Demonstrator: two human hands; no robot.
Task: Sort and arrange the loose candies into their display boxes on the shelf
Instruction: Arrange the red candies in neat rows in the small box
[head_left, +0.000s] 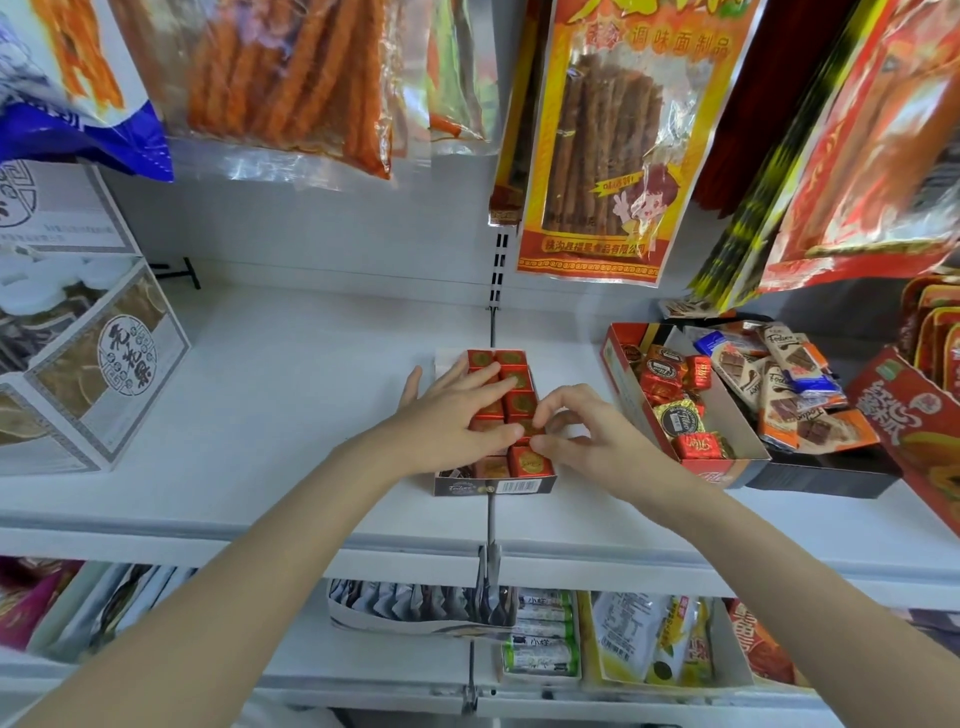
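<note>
Being small, light and slippery in foil, one red candy (531, 429) is pinched at its sides by right-hand fingers (545, 410), while the flat left hand (457, 415) is pressed on its neighbours.

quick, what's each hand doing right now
Left hand: open, straight fingers resting on the red candies in the box.
Right hand: pinching one red candy in that box.

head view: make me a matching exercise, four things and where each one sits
Things:
1. left hand
2. right hand
3. mixed candy box
4. grey carton

Places:
A. far left of the shelf
B. flat on the red candies
C. right of the small box
D. pinching a candy at the small box's right edge

Pairs: 1-B, 2-D, 3-C, 4-A
</note>
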